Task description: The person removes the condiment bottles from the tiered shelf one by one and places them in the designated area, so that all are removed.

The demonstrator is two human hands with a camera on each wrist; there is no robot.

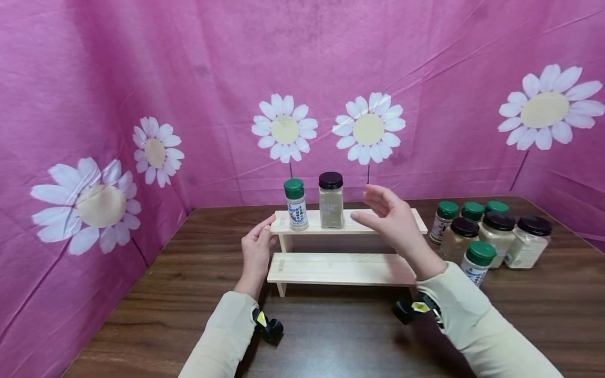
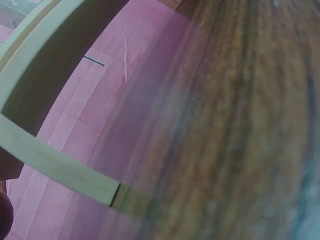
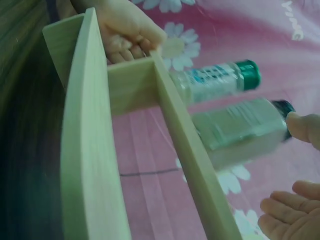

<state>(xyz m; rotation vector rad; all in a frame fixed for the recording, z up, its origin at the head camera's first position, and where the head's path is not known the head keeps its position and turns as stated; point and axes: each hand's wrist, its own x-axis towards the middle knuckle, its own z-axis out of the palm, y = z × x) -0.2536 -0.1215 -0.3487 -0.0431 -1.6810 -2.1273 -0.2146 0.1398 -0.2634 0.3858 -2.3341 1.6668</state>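
A two-tier wooden rack (image 1: 340, 269) stands on the table. My left hand (image 1: 257, 247) grips the left end of its upper tier, with curled fingers showing at that end in the right wrist view. On that tier a green-capped spice shaker (image 1: 296, 210) stands upright at the left. Beside it is a square glass jar (image 1: 331, 207) with a black lid and greenish-brown contents. My right hand (image 1: 394, 218) is held open to the right of the jar, thumb and fingers spread apart, holding nothing. In the right wrist view its thumb (image 3: 302, 129) overlaps the black lid.
Several jars and shakers stand on the table right of the rack, including a black-lidded jar (image 1: 528, 244) and a green-capped shaker (image 1: 477, 262) partly behind my right forearm. A pink cloth (image 1: 227, 94) with daisies hangs behind the brown wooden table (image 1: 179, 294).
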